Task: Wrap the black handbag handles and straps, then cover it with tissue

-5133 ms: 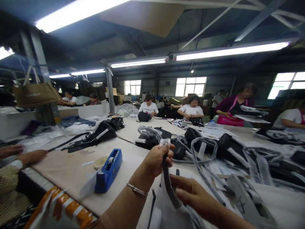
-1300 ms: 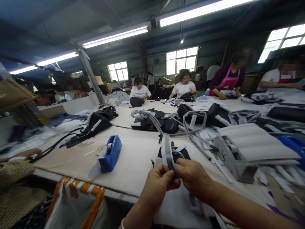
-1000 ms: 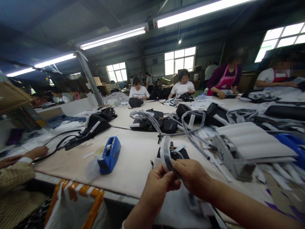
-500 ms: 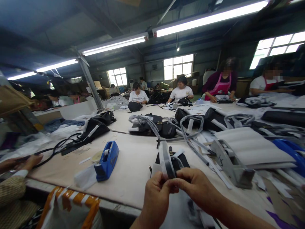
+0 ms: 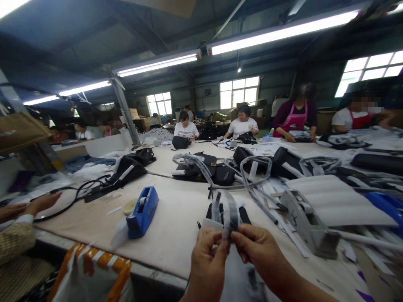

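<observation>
Both hands meet at the front edge of the table, over a black bag (image 5: 244,214) partly covered by white wrapping. A black strap (image 5: 232,213) wrapped in clear plastic film arches up from the bag and curves down to my fingers. My left hand (image 5: 209,251) pinches the wrapped strap from the left. On the right side, my right hand (image 5: 260,247) has thumb and fingers closed on the same strap. Below them hangs more translucent white wrapping (image 5: 236,268). The fingertips cover the exact spot they grip.
A blue tape dispenser (image 5: 143,213) stands left of my hands, a grey tape dispenser (image 5: 310,222) right. Black bags (image 5: 204,167) with wrapped straps lie behind. White foam sheets (image 5: 340,197) are at right. A co-worker's hand (image 5: 42,203) holds a black strap at far left; several people sit opposite.
The wrapped strap has turned and opened into a wider arch, and my fingers have shifted along it. The view has tilted up slightly. The co-worker's hand at left has opened somewhat.
</observation>
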